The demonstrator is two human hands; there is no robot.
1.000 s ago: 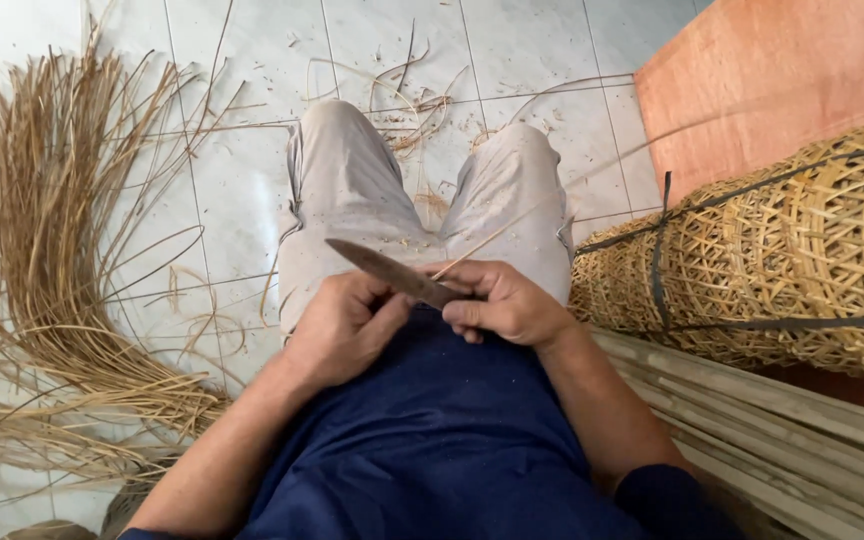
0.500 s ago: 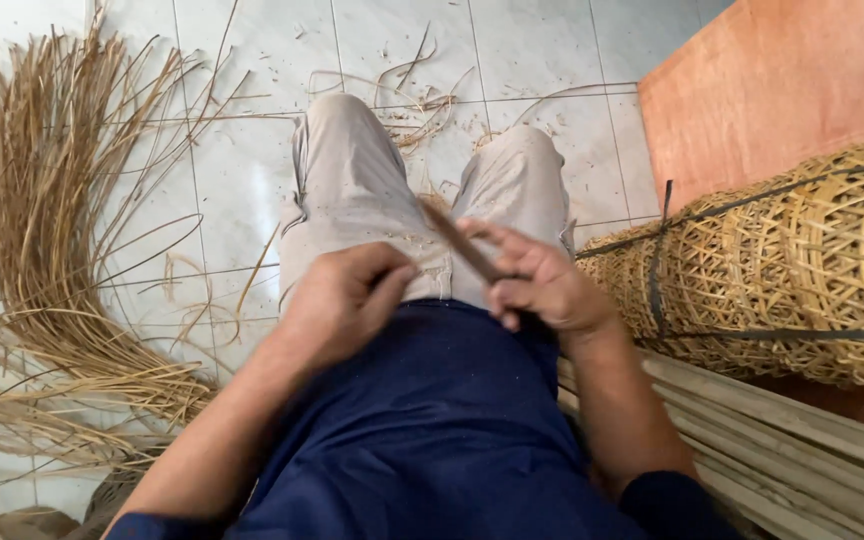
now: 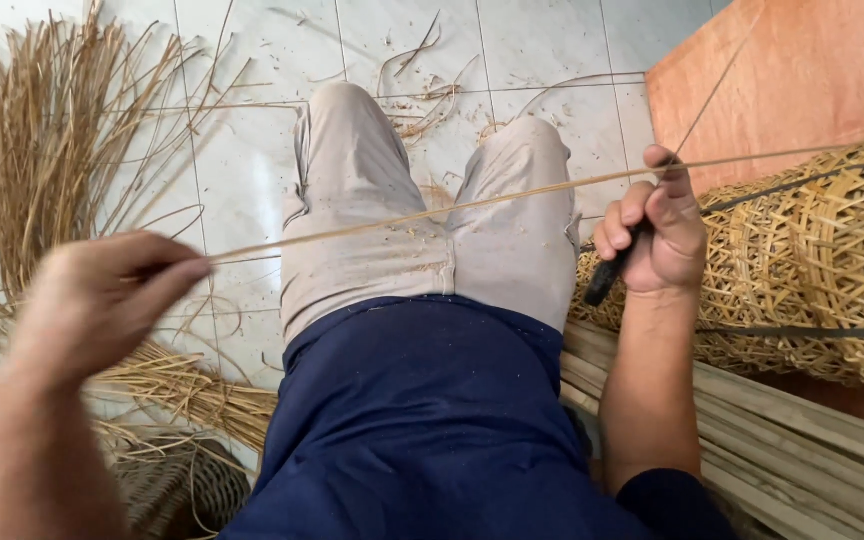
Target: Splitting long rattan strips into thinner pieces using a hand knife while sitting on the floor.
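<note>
I sit on a tiled floor with my knees ahead of me. A long thin cane strip (image 3: 422, 212) stretches across my lap. My left hand (image 3: 102, 300) pinches its left end, out over the floor. My right hand (image 3: 657, 232) is closed round the black handle of a knife (image 3: 607, 278), beside my right knee; the strip runs over this hand's fingers and on to the right. The knife's blade is hidden behind the hand.
A large heap of loose cane strips (image 3: 32, 170) lies on the floor at left. A woven cane basket (image 3: 832, 260) lies on its side at right, with a reddish board (image 3: 802, 70) behind it and split bamboo slats (image 3: 812, 450) below.
My hands were together over my lap with the knife against the strip. They have drawn wide apart, the left going left and the right going right, pulling the strip out straight.
</note>
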